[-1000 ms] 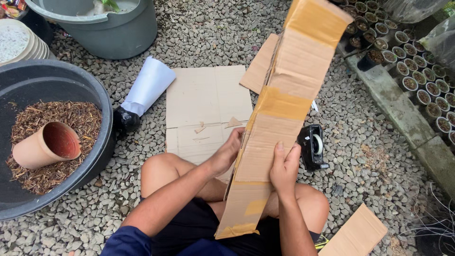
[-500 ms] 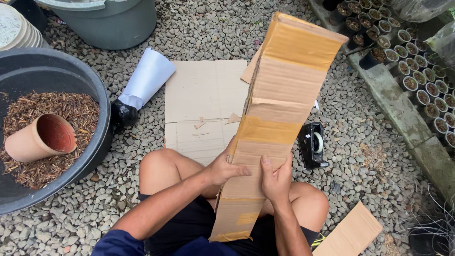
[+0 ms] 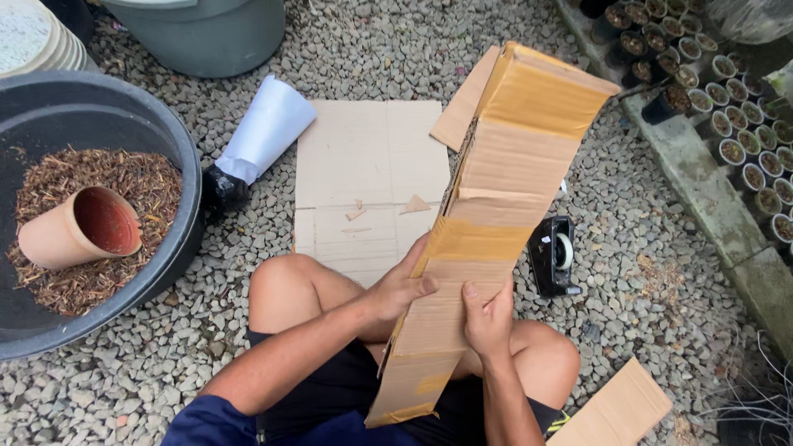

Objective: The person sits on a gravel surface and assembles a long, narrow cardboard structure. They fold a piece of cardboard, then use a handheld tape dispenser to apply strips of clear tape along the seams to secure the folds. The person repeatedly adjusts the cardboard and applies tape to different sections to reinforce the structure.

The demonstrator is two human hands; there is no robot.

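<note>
Tilted further right: taped cardboard box [image 3: 487, 223] | both hands grip, thumbs seemingly pressing

Ground: grey gravel [image 3: 396, 49] is spread everywhere.
Left: a terracotta clay pot [image 3: 78, 227] is laid sideways on brown mulch in a black round tub [image 3: 178, 157].
Centre: a flat cardboard sheet [image 3: 363, 165] is laid down.
Right: a black tape dispenser [image 3: 555, 254] is set on the gravel; small seedling pots [image 3: 743, 124] are ranked.
</note>
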